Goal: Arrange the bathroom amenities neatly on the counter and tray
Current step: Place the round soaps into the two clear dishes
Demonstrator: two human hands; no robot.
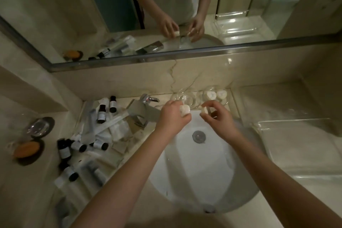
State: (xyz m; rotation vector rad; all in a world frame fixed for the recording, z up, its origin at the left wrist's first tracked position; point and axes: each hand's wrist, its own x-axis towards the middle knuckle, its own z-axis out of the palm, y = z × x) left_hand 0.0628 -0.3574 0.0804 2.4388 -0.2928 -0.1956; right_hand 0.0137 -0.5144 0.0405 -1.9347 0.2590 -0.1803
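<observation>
Clearly both hands hang over the back rim of the sink [203, 172], each holding 1 small white packet: the left hand [172, 117] curls its fingers round the left packet [185, 110], the right hand [219, 116] pinches the right packet [204, 110] between thumb and fingertips. 2 matching packets [211, 95] sit just beyond at the back edge of the counter [249, 102], nearer the right hand, which probably sets down first

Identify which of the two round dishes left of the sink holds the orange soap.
The nearer dish: an orange bar lies in it. The farther dish behind it shows none.
</observation>
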